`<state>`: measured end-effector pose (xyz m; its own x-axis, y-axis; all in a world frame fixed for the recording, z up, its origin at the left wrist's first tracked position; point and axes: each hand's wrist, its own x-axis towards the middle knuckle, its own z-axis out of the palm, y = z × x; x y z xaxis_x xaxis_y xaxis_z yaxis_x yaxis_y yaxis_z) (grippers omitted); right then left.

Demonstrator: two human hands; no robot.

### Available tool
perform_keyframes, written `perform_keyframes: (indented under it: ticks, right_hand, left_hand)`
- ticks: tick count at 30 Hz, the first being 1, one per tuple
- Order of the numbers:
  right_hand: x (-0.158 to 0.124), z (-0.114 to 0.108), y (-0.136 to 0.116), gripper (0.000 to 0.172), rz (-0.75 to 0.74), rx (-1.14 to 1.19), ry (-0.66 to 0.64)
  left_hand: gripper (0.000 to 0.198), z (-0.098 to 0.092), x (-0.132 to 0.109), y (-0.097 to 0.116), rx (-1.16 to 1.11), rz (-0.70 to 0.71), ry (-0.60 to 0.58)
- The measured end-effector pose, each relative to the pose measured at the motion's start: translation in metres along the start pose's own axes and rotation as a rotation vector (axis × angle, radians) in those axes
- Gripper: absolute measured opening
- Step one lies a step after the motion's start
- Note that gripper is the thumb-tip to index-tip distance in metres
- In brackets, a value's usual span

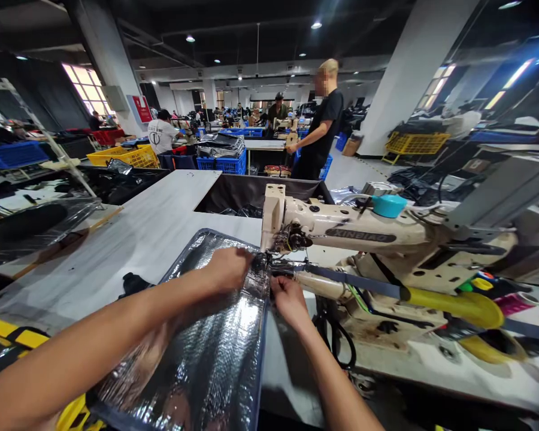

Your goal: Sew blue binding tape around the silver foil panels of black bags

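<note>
Together, close under the head of a cream industrial sewing machine (341,230): two bare forearms reaching in from the bottom of the frame, a left hand (228,269) and a right hand (290,302) near each other but not quite touching. Left hand lying over the upper end of a silver quilted foil panel (220,359), right hand at that same end, just below the needle area (291,242), fingers curled down. Whether either hand is truly clamped on the foil, impossible to tell from this angle.

Foil panel stretching from the bottom centre of the frame up to the machine, partly on a pale grey work table (117,257). Best handling at this spot, as a judgement: foil flat and free of wrinkles, both hands steady, fingertips clear of the needle.

To the right, a blue strap (350,281) running alongside the machine's lower arm, a yellow tube (453,305) beyond it, a teal cup (388,205) on top of the machine, and black-handled scissors (336,338) hanging below the table edge. At upper centre, a co-worker in a black T-shirt (323,120) standing at another table, with blue crates (227,161) and a yellow crate (126,157) nearby across the factory floor.
</note>
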<state>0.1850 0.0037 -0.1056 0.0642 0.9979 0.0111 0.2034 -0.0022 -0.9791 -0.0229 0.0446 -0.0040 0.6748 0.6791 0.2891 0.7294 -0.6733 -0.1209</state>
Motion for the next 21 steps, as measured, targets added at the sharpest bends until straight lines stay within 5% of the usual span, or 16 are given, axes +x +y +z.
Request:
perform_keyframes:
  ticks: [3, 6, 11, 21]
  right_hand:
    - [-0.02, -0.007, -0.009, 0.05, 0.018, -0.131, -0.03]
    - [-0.036, -0.005, -0.014, 0.051, 0.087, -0.145, -0.126]
    - [-0.046, 0.012, -0.006, 0.048, 0.101, 0.06, -0.073]
    - [-0.017, 0.017, -0.002, 0.056, 0.091, 0.271, 0.012]
  left_hand:
    - [0.039, -0.036, -0.028, -0.036, 0.127, -0.348, 0.049]
    - [0.059, -0.055, -0.062, -0.057, -0.053, -0.646, -0.025]
    - [0.058, -0.056, -0.096, -0.058, -0.553, -0.616, -0.083]
    - [0.078, -0.045, -0.078, -0.062, -0.609, -0.81, -0.029]
